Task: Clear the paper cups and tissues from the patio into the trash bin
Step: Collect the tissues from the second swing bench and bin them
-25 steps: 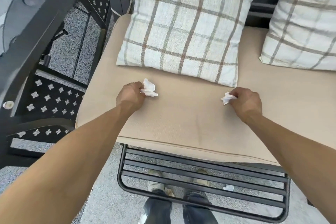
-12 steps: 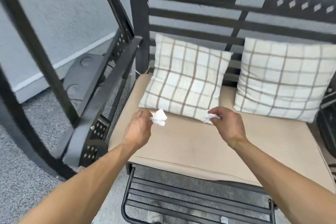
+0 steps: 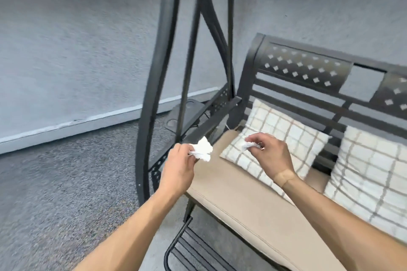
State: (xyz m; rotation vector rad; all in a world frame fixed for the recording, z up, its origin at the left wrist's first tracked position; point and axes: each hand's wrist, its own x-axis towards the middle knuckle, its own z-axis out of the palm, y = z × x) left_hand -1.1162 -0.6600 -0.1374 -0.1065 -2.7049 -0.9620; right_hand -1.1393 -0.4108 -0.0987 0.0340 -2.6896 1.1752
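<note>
Head view, wide-angle, looking down past both forearms. Left hand (image 3: 179,166) raised in front of the swing's armrest (image 3: 211,124), fingers curled, pinching a crumpled white tissue (image 3: 203,149) that sticks out past the fingertips; tissue is in the air, clear of the seat. Right hand (image 3: 269,154) held above the seat cushion (image 3: 237,196), in front of the near pillow (image 3: 284,136); fingers curled tight round a second tissue (image 3: 250,145), smaller, mostly hidden in the grip, only a white wad showing. Tan strip across the right wrist. The two hands are near each other but apart. Swing bench (image 3: 308,72): dark metal, slatted back with a panel of small diamond cut-outs, beige cushion, two plaid pillows leaning on the back, the second pillow (image 3: 370,174) at the right edge. Dark frame (image 3: 154,86) rises on the left of the seat, crossing bars above. Slatted footrest (image 3: 193,253) below the cushion's front edge. Grey speckled floor (image 3: 55,193), grey textured wall (image 3: 77,39) with a pale baseboard. Edges of the picture are motion-blurred.
</note>
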